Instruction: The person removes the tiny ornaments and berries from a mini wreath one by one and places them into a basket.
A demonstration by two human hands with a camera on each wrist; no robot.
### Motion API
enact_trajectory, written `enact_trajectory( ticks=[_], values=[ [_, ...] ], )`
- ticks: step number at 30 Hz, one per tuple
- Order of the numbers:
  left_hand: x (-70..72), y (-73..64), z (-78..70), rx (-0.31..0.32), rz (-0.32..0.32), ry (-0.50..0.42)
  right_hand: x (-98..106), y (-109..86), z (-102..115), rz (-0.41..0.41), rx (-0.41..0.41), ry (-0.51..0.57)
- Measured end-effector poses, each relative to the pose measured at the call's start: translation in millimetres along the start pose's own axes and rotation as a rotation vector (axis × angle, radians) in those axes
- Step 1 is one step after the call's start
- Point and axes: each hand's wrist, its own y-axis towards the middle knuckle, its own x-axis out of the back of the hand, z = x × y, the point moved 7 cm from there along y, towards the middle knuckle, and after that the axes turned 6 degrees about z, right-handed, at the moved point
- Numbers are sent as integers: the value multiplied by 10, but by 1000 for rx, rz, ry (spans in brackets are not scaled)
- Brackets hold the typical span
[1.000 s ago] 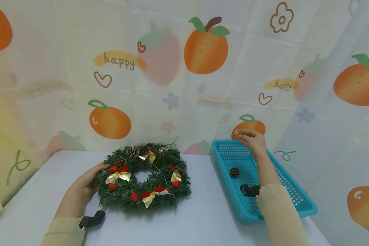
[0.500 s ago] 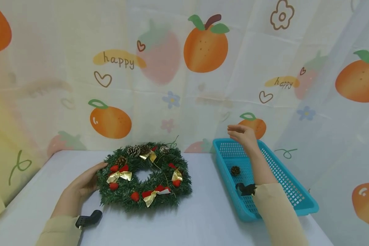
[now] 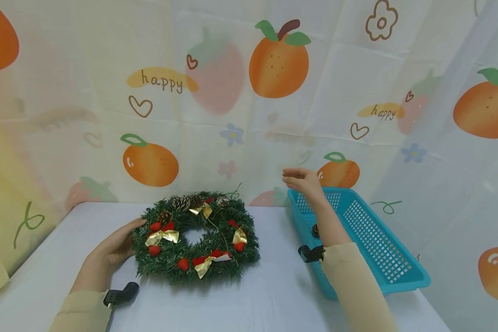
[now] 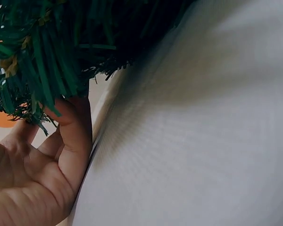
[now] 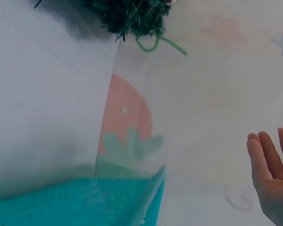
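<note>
Lying on the white tabletop [image 3: 261, 304], the green wreath [image 3: 170, 269] sat toward seven o'clock in the head view. Gold bows [image 3: 162, 237] dressed it at nine, twelve, three and five o'clock; pine cones [image 3: 180, 203] ran from ten to one. At its nine o'clock edge the left hand [image 3: 115, 245] gripped it, fingertips hidden by greenery. Well apart, toward three o'clock, stood a blue basket [image 3: 377, 237], a single cone [image 3: 315, 231] inside partly hidden by the right forearm [image 3: 331, 223]. Above the basket's eleven o'clock corner, the right hand [image 3: 305, 182] was raised, fingers extended. Fruit-printed cloth [image 3: 199, 152] hung at twelve.
</note>
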Motion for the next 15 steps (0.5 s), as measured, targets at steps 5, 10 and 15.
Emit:
enact_trajectory(
  ticks=[5,10,15],
  values=[
    [-12,-13,-17,-6,2,-30,-228,96,3,38,0,44],
    [-33,-23,-6,-4,11,-22,-433,155,11,70,-1,67],
    [-19,-11,6,-10,4,-33,-640,222,23,93,1,59]
  ],
)
